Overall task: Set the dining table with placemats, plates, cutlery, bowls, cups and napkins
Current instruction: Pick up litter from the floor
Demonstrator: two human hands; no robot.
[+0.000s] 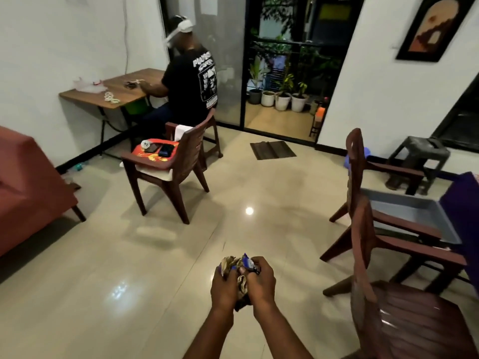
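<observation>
Both my hands are low in the middle of the view, above the shiny floor. My left hand point(223, 286) and my right hand point(260, 279) grip one crumpled bundle point(239, 265) of brown and blue printed material between them, fingers curled round it. What the bundle is made of I cannot tell. At the right edge a grey tray point(407, 211) lies on a purple-covered surface point(464, 200), partly behind a chair back. No plates, cutlery, bowls or cups show.
Brown plastic chairs stand close on my right point(363, 229) and at bottom right point(414, 320). Another chair point(168, 161) holds a red cushion with small devices. A person point(191, 81) sits at a wall-mounted wooden desk point(111, 92). An orange sofa point(28, 182) is on the left.
</observation>
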